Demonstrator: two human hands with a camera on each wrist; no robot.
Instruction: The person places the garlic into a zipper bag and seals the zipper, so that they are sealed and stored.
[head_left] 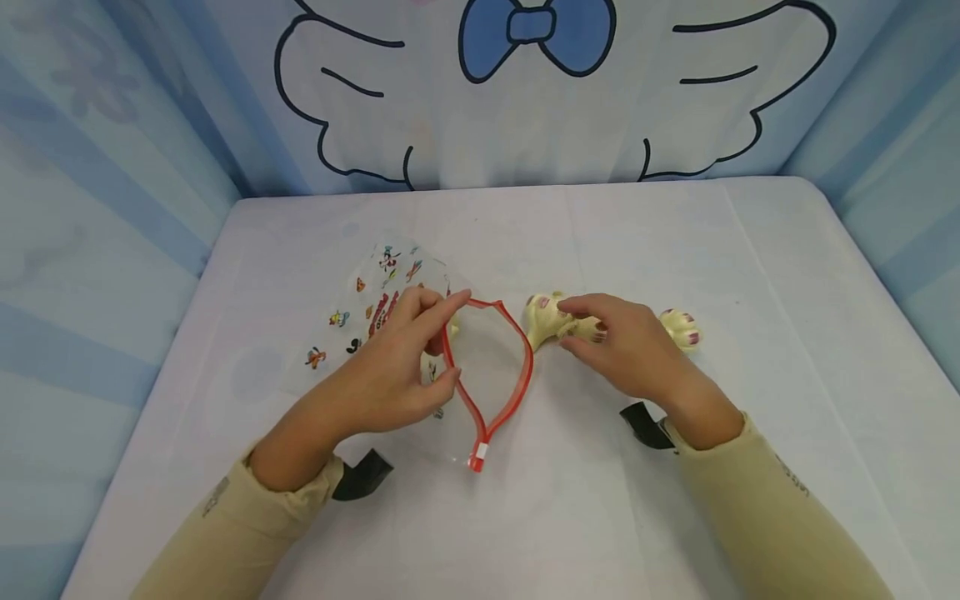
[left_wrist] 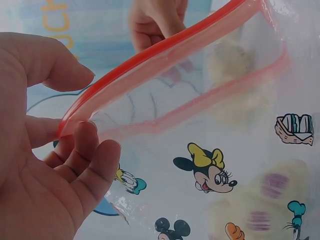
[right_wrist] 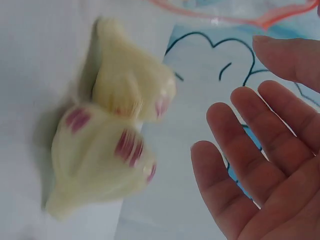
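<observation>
Two sleeved forearms enter from the near edge of the table, which is draped in a white cloth. The left hand pinches one lip of the bag's red zip rim between thumb and fingertips; that grip lifts the lip clear of the other one, so the mouth stands open as a loop facing right. The bag itself is clear plastic printed with cartoon figures and lies flat on the table behind and left of that hand; a pale shape shows through its film in the left-wrist view, but what it is cannot be told. The right hand hovers just right of the open mouth with its fingers straight and spread, clamped on nothing. Beside and partly beneath it lie cream-coloured paw-shaped toys with pink pads, one cluster near the bag's mouth and another at the hand's far right, both resting on the table. At the far side hangs a backdrop drawn with white wings and a blue bow
</observation>
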